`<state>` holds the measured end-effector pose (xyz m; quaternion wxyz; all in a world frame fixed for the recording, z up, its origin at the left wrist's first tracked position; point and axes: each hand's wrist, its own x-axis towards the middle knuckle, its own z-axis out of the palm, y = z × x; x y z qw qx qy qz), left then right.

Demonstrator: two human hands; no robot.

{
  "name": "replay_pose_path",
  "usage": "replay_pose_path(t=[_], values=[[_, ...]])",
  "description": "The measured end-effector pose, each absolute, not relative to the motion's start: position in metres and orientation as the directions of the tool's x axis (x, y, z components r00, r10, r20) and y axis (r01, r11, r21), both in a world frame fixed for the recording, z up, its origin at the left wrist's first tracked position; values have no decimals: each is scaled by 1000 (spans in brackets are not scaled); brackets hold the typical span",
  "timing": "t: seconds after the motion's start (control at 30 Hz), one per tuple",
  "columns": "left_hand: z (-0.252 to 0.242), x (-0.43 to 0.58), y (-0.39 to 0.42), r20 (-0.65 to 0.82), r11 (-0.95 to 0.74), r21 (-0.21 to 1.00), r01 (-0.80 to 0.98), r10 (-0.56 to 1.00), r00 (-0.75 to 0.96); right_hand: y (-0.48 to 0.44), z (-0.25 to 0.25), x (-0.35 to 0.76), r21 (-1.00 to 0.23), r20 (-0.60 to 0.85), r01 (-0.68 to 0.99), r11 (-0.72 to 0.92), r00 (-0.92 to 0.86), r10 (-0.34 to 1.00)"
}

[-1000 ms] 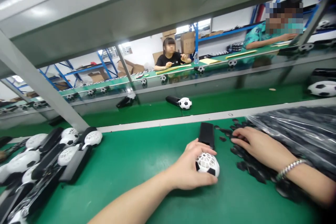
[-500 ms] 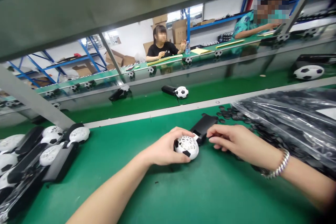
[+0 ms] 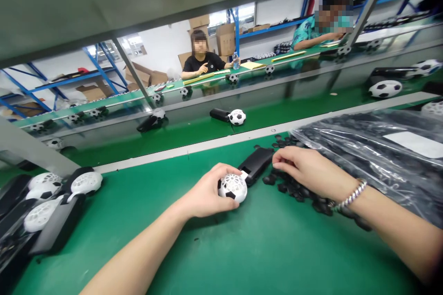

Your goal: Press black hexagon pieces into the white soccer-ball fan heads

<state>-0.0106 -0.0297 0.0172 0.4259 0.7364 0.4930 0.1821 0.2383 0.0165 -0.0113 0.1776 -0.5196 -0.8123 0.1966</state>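
Observation:
My left hand [image 3: 204, 191] grips a white, football-patterned ball-shaped head [image 3: 232, 187] with a grille face, lying on the green table. Its black handle [image 3: 256, 165] sticks out to the upper right. My right hand [image 3: 306, 170], with a metal bracelet on the wrist, hovers just right of the handle, fingers pinched together over a scatter of small black pieces [image 3: 294, 189]. Whether a piece sits between the fingertips is too small to tell.
A clear plastic bag of black pieces [image 3: 374, 152] lies at right. Several finished football units [image 3: 51, 193] are heaped at the left. More units [image 3: 232, 116] ride the green conveyor beyond the metal rail. Two other people sit at the far bench.
My left hand has turned the unit so its handle points up-right instead of straight away. My right hand left the black pieces, came beside the handle, and now has its fingers pinched.

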Motion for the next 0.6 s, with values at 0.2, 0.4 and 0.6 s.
replay_pose_path(t=[0.2, 0.4, 0.6], values=[[15, -12, -28, -182, -52, 775, 630, 936, 301, 12, -10, 231, -547, 26, 736, 399, -462, 887], [12, -14, -28, -168, -75, 792, 606, 927, 335, 1, -16, 216, -439, -64, 781, 444, -521, 851], [9, -16, -26, -148, -110, 817, 567, 909, 389, 8, -16, 224, -441, -188, 822, 360, -477, 858]])
